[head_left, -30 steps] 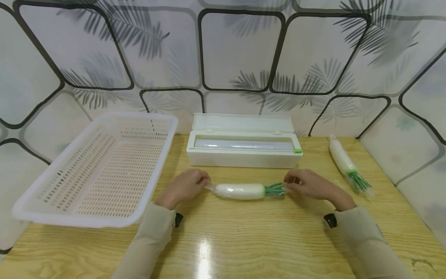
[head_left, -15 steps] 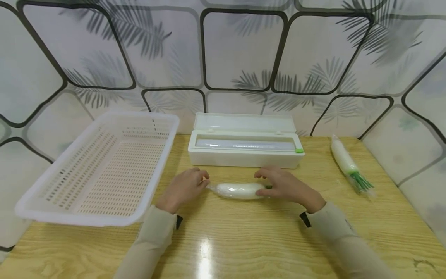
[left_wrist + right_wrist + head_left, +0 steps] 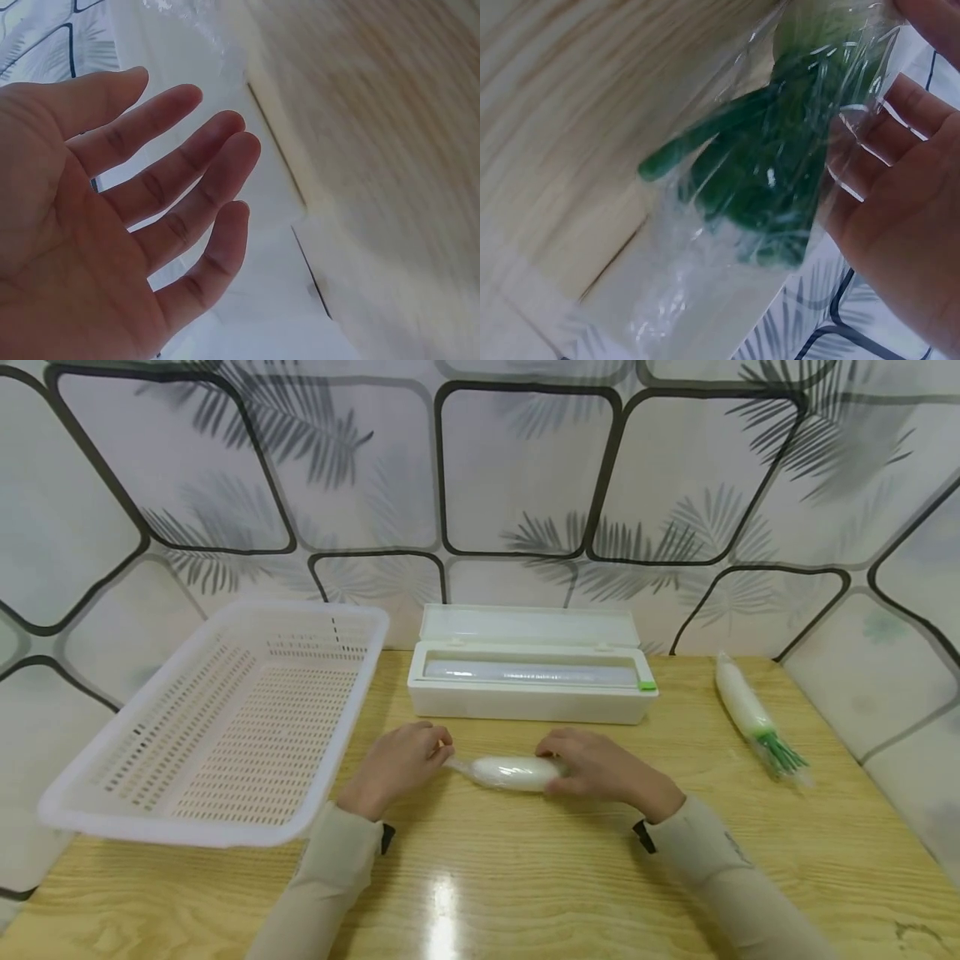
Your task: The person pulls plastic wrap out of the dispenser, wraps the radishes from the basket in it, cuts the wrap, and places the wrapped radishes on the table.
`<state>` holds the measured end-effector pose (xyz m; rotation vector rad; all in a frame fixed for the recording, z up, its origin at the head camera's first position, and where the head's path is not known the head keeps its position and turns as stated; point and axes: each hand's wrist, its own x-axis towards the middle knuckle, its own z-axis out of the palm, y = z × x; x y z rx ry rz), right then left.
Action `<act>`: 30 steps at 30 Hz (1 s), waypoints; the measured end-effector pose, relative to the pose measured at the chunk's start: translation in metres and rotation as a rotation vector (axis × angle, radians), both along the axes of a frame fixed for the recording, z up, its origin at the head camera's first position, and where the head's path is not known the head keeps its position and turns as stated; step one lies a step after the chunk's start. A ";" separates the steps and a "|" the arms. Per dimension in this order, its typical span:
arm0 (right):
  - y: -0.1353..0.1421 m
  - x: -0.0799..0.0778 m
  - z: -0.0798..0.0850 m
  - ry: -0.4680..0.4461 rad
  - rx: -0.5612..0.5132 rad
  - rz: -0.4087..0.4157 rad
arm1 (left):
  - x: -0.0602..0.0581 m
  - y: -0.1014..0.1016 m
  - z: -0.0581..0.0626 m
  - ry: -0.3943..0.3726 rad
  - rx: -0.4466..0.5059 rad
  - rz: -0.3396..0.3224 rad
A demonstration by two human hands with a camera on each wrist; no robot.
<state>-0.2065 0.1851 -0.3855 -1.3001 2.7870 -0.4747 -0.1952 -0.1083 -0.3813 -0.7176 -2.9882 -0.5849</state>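
Note:
A white radish (image 3: 510, 772) wrapped in clear plastic film lies crosswise on the table. My right hand (image 3: 600, 770) holds its leafy end, thumb on the near side and fingers on the far side. In the right wrist view, green stalks (image 3: 757, 180) show through the film beside that palm, and loose film hangs past their tips. My left hand (image 3: 401, 766) is by the twisted film tail at the radish's other end. The left wrist view shows that hand (image 3: 150, 195) with fingers spread and loosely bent, the film (image 3: 202, 30) beyond them and nothing in the palm.
A white cling film box (image 3: 532, 702) with its lid up and a roll inside stands behind the radish. At left is a white perforated basket (image 3: 300, 814). A second wrapped radish (image 3: 746, 702) lies at the right on the wooden table (image 3: 540, 893).
My right hand has moved left from the film past the stalk tips onto the radish's leafy end, covering the stalks in the head view. The left hand has hardly moved.

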 end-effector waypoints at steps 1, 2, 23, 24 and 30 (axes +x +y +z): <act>0.002 0.001 0.001 0.002 0.001 -0.006 | 0.000 0.001 0.001 0.003 -0.001 -0.004; 0.004 0.002 0.002 0.005 -0.001 -0.012 | 0.000 0.003 0.002 0.006 0.000 -0.007; 0.087 0.014 0.014 -0.036 -0.060 -0.205 | 0.002 0.057 0.007 0.074 0.007 -0.199; 0.091 0.015 0.013 -0.039 -0.064 -0.210 | 0.002 0.061 0.007 0.074 0.008 -0.210; 0.115 0.017 0.013 -0.039 -0.067 -0.252 | 0.003 0.081 0.009 0.088 -0.009 -0.262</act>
